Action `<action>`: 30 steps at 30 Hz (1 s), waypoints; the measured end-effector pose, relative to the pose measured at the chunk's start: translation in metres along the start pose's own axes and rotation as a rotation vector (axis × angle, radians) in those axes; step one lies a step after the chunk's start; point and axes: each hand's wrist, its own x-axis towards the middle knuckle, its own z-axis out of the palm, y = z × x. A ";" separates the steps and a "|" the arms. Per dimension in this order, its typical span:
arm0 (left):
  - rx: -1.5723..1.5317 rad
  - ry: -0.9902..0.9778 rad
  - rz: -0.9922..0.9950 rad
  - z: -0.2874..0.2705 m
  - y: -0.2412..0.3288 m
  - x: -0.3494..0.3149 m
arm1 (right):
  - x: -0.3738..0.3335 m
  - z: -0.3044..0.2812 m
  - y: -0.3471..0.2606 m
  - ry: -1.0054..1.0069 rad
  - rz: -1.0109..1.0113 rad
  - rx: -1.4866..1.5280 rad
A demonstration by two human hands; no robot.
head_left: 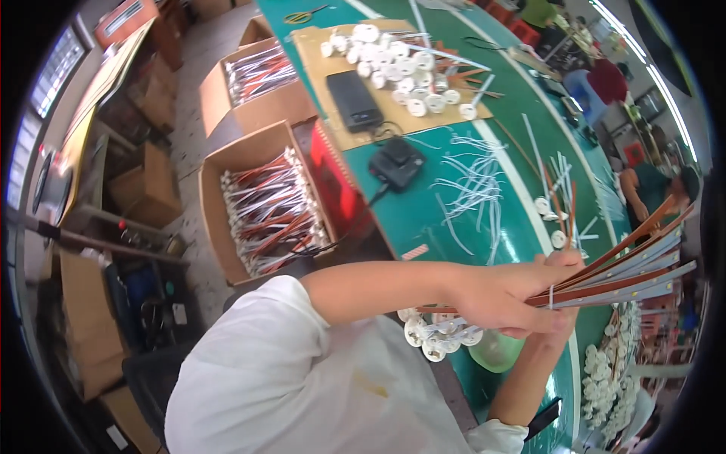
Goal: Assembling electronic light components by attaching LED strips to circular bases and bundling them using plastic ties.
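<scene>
The left hand (503,296) is clasping the bundle of brown and white LED strips (631,290) beside its white tie (551,296), presumably gathering them evenly; the right hand (566,259) is meeting it from behind, its grip too hidden to tell. White round end pieces (439,337) are projecting leftward, while loose white ties (476,185) are lying within apparent reach on the green table (408,223).

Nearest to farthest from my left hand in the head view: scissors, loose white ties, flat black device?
1. Loose white ties: on the green table, beyond the left hand.
2. Flat black device: farther up-left, on brown cardboard.
3. Scissors: upper left, beyond the cardboard.
</scene>
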 end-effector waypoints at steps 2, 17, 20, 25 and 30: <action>0.008 0.045 0.041 -0.002 0.011 -0.015 | 0.010 0.022 -0.003 -0.162 0.022 0.055; 0.706 1.316 0.584 -0.048 0.192 -0.210 | 0.081 0.162 0.123 -0.581 -0.650 -0.948; 1.108 1.589 0.234 -0.094 0.181 -0.315 | 0.082 0.161 0.147 -0.618 -0.694 -1.120; 1.006 1.981 -0.116 -0.165 0.107 -0.472 | 0.086 0.162 0.153 -0.588 -0.712 -1.133; 0.858 2.353 -0.437 -0.220 -0.009 -0.584 | 0.088 0.157 0.165 -0.616 -0.593 -1.123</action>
